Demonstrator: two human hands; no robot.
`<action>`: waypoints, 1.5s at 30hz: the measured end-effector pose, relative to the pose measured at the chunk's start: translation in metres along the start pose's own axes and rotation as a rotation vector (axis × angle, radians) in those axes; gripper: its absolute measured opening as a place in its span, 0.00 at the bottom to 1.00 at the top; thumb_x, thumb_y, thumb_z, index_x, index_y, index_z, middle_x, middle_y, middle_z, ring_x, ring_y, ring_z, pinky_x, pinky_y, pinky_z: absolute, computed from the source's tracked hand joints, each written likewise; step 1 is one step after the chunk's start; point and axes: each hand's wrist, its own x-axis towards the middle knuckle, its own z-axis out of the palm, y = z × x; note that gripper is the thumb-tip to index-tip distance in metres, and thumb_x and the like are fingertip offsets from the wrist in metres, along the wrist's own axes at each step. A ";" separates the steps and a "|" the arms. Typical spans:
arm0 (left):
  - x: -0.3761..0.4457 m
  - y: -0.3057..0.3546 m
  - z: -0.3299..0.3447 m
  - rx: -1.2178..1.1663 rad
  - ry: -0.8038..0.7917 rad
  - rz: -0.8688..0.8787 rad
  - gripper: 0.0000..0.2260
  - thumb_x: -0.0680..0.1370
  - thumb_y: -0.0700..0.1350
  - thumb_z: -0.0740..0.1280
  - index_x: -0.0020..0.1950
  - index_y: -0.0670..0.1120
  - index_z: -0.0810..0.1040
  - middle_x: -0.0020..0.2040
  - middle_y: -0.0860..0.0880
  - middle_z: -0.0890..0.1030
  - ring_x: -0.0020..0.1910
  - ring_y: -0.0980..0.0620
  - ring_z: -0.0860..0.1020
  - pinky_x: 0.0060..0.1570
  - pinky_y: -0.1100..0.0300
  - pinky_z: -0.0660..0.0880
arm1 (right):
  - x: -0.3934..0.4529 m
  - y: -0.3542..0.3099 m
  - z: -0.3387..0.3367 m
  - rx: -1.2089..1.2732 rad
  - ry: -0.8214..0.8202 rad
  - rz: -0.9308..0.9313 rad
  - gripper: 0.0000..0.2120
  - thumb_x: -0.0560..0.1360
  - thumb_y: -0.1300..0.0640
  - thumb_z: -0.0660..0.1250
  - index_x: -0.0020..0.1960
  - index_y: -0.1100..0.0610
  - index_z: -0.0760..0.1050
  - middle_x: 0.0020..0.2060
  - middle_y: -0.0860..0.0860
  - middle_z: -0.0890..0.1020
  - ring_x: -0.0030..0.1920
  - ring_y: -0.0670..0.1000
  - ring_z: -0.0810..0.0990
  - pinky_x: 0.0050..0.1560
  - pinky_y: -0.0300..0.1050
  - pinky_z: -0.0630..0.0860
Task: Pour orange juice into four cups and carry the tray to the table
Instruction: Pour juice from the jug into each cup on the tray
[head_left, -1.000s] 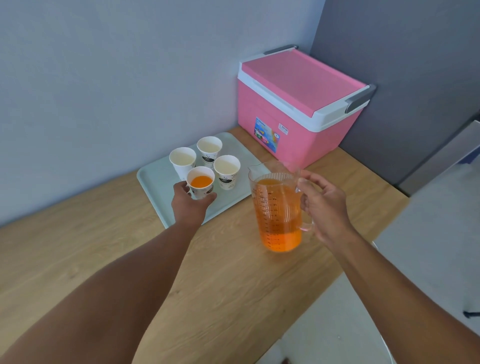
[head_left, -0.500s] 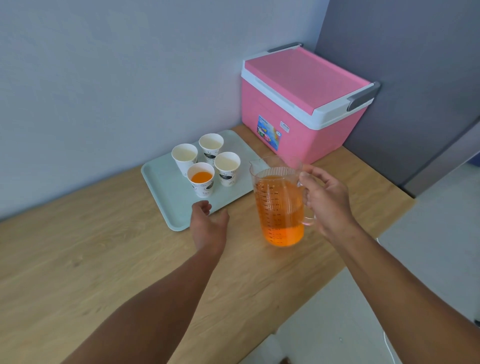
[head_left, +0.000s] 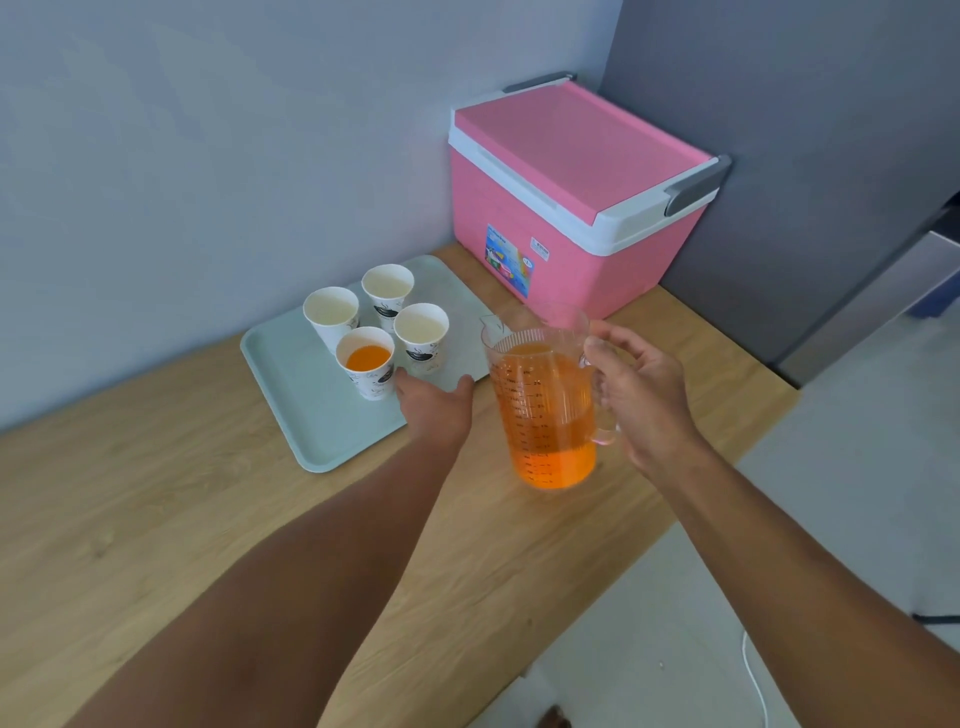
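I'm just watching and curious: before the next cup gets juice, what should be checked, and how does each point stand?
1. Right hand grips the pitcher handle: ok.
2. Pitcher upright, juice left: ok.
3. Front-right cup empty and upright on the tray: ok.
4. Left hand steadying that cup: not ok, open and just short of it.
5. Filled cup clear of the pour: cannot tell, it stands right beside.
6. Tray flat on the counter: ok.

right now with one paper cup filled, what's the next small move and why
Probably close the left hand on the empty white paper cup just ahead of it to steady it. The right hand holds the clear plastic jug of orange juice upright, and three cups on the pale green tray look empty.
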 end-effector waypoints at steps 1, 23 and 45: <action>0.004 0.001 0.003 -0.008 0.007 -0.032 0.42 0.73 0.48 0.77 0.79 0.40 0.57 0.76 0.42 0.66 0.74 0.40 0.67 0.71 0.49 0.67 | 0.002 0.000 0.000 0.000 0.002 0.002 0.08 0.80 0.58 0.72 0.57 0.50 0.84 0.33 0.51 0.74 0.28 0.45 0.67 0.29 0.39 0.69; 0.056 0.015 0.040 -0.149 0.152 -0.142 0.37 0.71 0.51 0.76 0.75 0.45 0.62 0.71 0.43 0.72 0.71 0.41 0.71 0.68 0.45 0.72 | 0.022 0.001 0.005 0.000 0.014 0.048 0.08 0.80 0.59 0.71 0.57 0.50 0.83 0.26 0.45 0.73 0.29 0.46 0.66 0.31 0.41 0.69; 0.000 -0.006 -0.010 -0.014 -0.012 0.209 0.26 0.73 0.54 0.78 0.63 0.44 0.72 0.54 0.50 0.79 0.52 0.51 0.77 0.47 0.62 0.69 | 0.006 -0.007 0.019 -0.118 -0.021 -0.056 0.06 0.77 0.56 0.73 0.49 0.46 0.85 0.33 0.48 0.82 0.34 0.54 0.70 0.39 0.53 0.73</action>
